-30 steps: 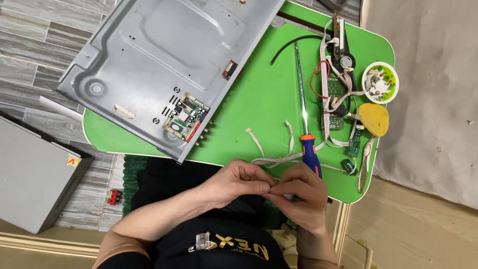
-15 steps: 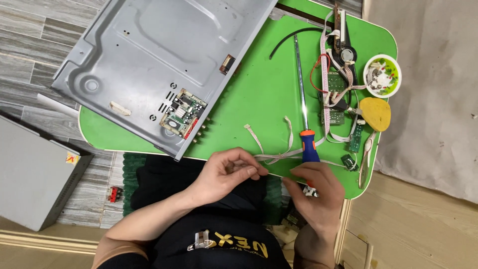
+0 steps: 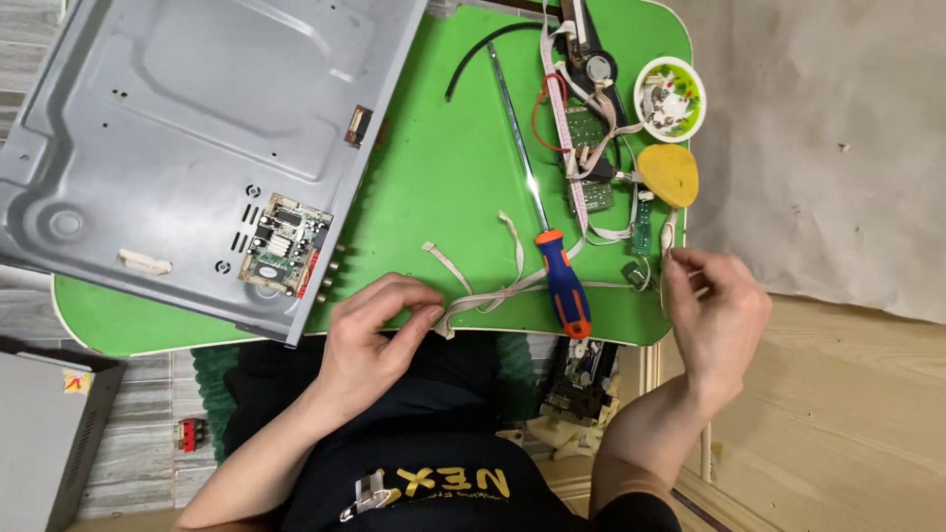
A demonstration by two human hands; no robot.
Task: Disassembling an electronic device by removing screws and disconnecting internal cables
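Swung out from beside the left hand [image 3: 379, 330], the right hand [image 3: 714, 315] now pinches the far end of the flat ribbon cable [image 3: 493, 294] off the green table [image 3: 443, 177] edge, while the left hand's fingers pinch its near end just left of the screwdriver [image 3: 564, 281], apparently stretching it straight.

Green desk over a mixed floor, seen from above

A rounded green desk [image 3: 434, 187] is sitting over grey wood-grain floor planks [image 3: 148, 443] on the left, while pale beige sheeting [image 3: 828, 128] is covering the ground on the right and light wooden boards [image 3: 838, 414] are showing below it. A grey box [image 3: 44, 433] is lying at the lower left. Even, soft light is falling everywhere.
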